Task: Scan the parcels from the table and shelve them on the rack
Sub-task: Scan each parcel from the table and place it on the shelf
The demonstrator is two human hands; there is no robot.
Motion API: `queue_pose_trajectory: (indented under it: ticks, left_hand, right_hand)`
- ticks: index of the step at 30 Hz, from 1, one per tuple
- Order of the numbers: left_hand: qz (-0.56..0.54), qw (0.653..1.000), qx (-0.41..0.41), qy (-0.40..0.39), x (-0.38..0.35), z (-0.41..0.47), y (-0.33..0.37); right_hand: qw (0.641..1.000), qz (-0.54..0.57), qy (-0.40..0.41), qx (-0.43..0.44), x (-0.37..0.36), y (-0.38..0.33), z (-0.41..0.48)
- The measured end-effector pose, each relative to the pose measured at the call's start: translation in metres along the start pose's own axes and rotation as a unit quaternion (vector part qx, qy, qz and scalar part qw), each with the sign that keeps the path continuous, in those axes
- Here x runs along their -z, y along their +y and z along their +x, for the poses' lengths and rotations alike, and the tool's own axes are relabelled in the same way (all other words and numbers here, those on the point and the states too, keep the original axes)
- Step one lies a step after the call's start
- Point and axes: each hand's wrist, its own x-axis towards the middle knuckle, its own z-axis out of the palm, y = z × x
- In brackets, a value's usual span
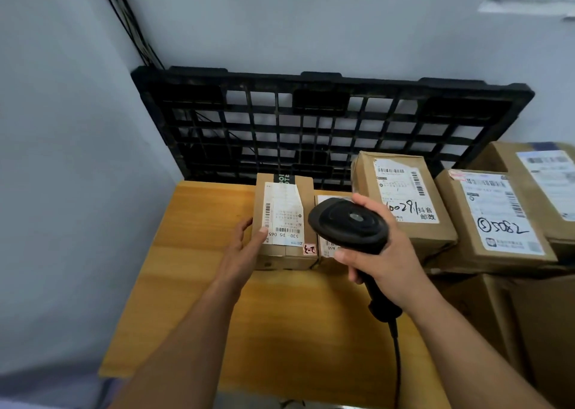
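A small cardboard parcel [287,197] with a white barcode label lies on the wooden table [199,271]. My left hand [245,246] grips its near left corner, thumb on the label and fingers down its left side. My right hand [382,259] holds a black handheld scanner [348,225] by its handle, its head just right of that parcel and above a flatter parcel [326,246] that it mostly hides. To the right stand a parcel marked 100291 [404,197] and another marked 5082 [494,215].
A black plastic pallet [326,122] leans upright against the wall behind the table. More cardboard boxes [535,165] are stacked at the far right, with larger cartons [513,321] under them. The scanner's cable [396,362] hangs down over the table's front. No rack is in view.
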Motion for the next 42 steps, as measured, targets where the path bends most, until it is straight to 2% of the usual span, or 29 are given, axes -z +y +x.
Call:
queue_pose_trajectory:
  ticks: [10, 18, 22, 29, 36, 42]
  left_hand:
    - [-0.095, 0.991, 0.076, -0.055, 0.018, -0.001, 0.008]
    - [-0.173, 0.982, 0.035, -0.067, 0.027, -0.029, 0.013]
    - [-0.145, 0.987, 0.017, -0.072, 0.02, -0.053, 0.01]
    - [-0.097, 0.993, -0.059, 0.03, 0.018, -0.099, 0.006]
    - [-0.014, 0.977, -0.144, 0.157, 0.021, -0.167, -0.002]
    - [0.039, 0.958, -0.154, 0.239, 0.011, -0.231, -0.032]
  right_hand:
    - [1.0, 0.0, -0.018, 0.006, -0.004, -0.003, 0.001]
    - [0.999, 0.002, -0.031, 0.031, -0.005, -0.009, -0.008]
    - [0.997, 0.008, -0.058, 0.058, -0.002, -0.015, -0.021]
    - [0.989, 0.026, -0.11, 0.098, 0.009, -0.027, -0.067]
    - [0.971, 0.073, -0.178, 0.14, 0.03, -0.037, -0.136]
    - [0.96, 0.09, -0.222, 0.141, 0.052, -0.022, -0.204]
